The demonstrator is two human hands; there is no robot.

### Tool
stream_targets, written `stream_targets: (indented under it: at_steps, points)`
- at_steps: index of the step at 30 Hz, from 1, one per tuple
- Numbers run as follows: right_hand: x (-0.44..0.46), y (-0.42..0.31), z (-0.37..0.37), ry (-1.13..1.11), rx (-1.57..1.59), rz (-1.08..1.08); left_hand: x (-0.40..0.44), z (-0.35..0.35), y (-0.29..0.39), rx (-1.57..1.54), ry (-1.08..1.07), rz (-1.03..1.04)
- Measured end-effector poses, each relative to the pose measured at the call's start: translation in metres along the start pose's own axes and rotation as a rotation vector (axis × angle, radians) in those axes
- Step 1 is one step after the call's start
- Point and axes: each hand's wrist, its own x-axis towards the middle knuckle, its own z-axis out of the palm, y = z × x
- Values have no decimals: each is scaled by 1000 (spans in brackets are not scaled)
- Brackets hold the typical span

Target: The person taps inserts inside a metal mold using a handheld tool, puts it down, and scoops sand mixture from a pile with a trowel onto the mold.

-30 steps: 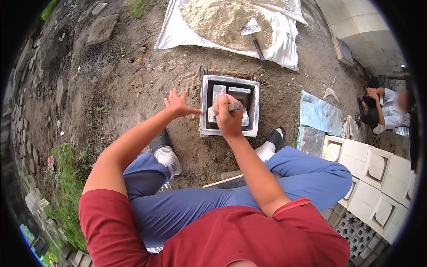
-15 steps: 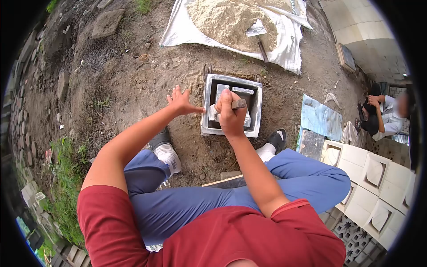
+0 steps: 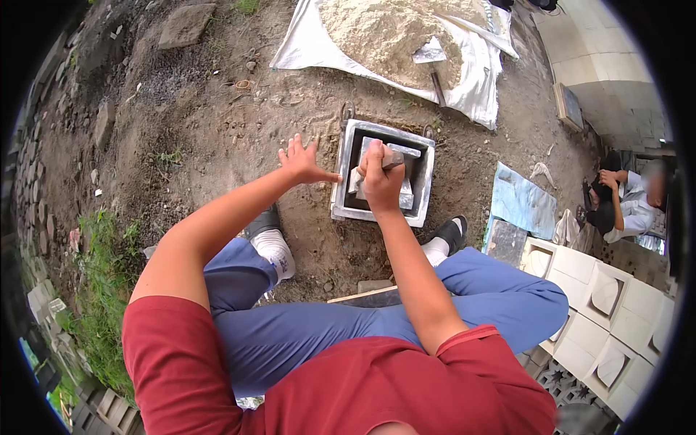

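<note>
A square metal mould [image 3: 425, 190] with a pale grey rim stands on the soil between my feet. Inside it are grey metal blocks [image 3: 410, 152], partly covered by my hand. My right hand [image 3: 382, 185] is closed around a short, brownish-grey handle [image 3: 393, 157] over the middle of the mould. What the handle joins to below is hidden. My left hand [image 3: 303, 165] has its fingers spread out to the left, empty, with the thumb at the mould's left rim.
Beyond the mould, a white sack sheet [image 3: 475, 101] bears a pale sand heap [image 3: 384, 36] with a trowel [image 3: 430, 52] on it. To the right lie a blue sheet [image 3: 523, 199] and cream concrete blocks [image 3: 580, 279]. Another person [image 3: 627, 199] sits at the far right.
The handle in my right hand has tilted, its end now less directly facing me. My left hand keeps its place at the rim. The whole view has shifted slightly.
</note>
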Motion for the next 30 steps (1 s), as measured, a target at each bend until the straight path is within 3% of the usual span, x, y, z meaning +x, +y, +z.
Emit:
stream_targets:
  at_steps: [3,5,8,10,12,20,23,25,26,30]
  points:
    - [5,-33,1,-21,81,30,-1,-2,2,5,3,7]
    - [5,-29,2,-27,-42,-43,-1,-3,1,8,4,-1]
    - [-13,57,-6,-75,-364,-231,-1,-1,1,2,5,7]
    - [-11,50,0,-62,-340,-234,-3,-6,2,8,-32,-8]
    - [-11,45,1,-53,-273,-100,-4,-3,0,9,-59,-13]
    - [11,-27,5,-52,53,-61,4,4,-3,-5,-17,-17]
    - [6,0,4,-29,-77,-84,7,1,-1,11,-24,-16]
    - [-4,76,-7,-59,-218,-106,6,0,0,21,-21,-7]
    - [-5,69,-11,-66,-220,-137,5,-1,1,16,-23,-4]
    - [8,52,-11,-43,26,98,4,-3,2,7,-34,-6]
